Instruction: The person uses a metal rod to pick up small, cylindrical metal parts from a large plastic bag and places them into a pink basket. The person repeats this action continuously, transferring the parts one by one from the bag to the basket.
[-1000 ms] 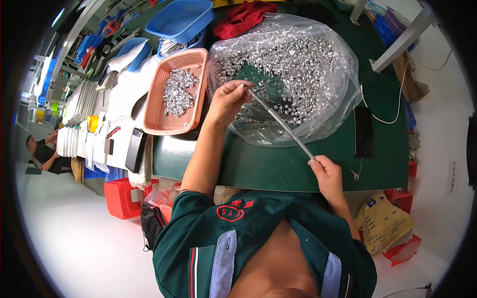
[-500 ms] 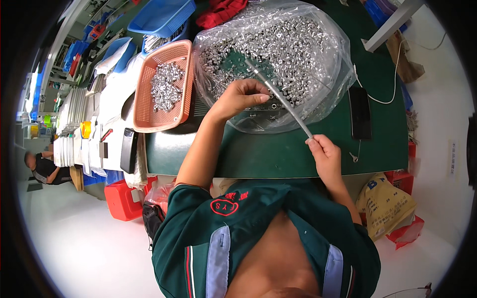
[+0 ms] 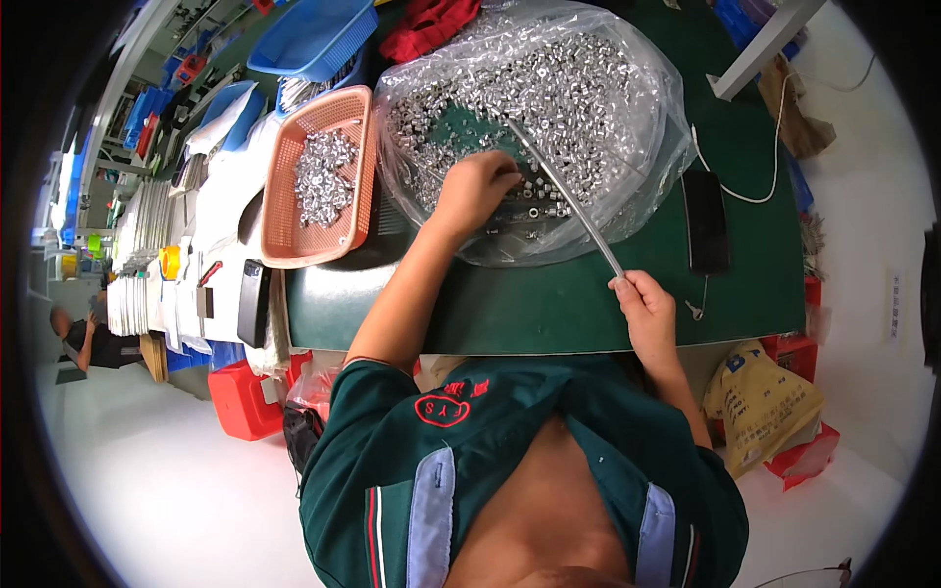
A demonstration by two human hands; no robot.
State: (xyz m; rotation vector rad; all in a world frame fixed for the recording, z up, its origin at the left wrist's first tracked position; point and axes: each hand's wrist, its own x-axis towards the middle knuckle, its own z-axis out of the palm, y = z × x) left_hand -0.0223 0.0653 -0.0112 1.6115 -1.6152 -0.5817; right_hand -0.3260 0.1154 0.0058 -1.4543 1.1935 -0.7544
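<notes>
A big clear plastic bag [image 3: 659,147] is spread on the table, heaped with small silvery metal nuts [image 3: 588,83]. My right hand [image 3: 645,297] grips the lower end of a thin silver metal rod [image 3: 569,196] just off the bag's near edge. The rod slants up and left, its far tip over the heap. My left hand [image 3: 477,186] is low over the near middle of the bag, left of the rod and apart from it. Its fingers are curled together; whatever they hold is hidden. Several loose nuts [image 3: 534,212] lie right beside those fingers.
Left of the bag stands an orange plastic basket [image 3: 279,201] with more metal pieces inside. Blue trays [image 3: 314,44] and a red cloth [image 3: 426,29] are behind. A black phone [image 3: 706,223] and white cable lie at right on the green table [image 3: 549,312]. Another person [image 3: 93,343] is far left.
My left hand has turned over and drawn slightly left, away from the rod. The rod's far tip has swung a little right. My right hand has hardly moved.
</notes>
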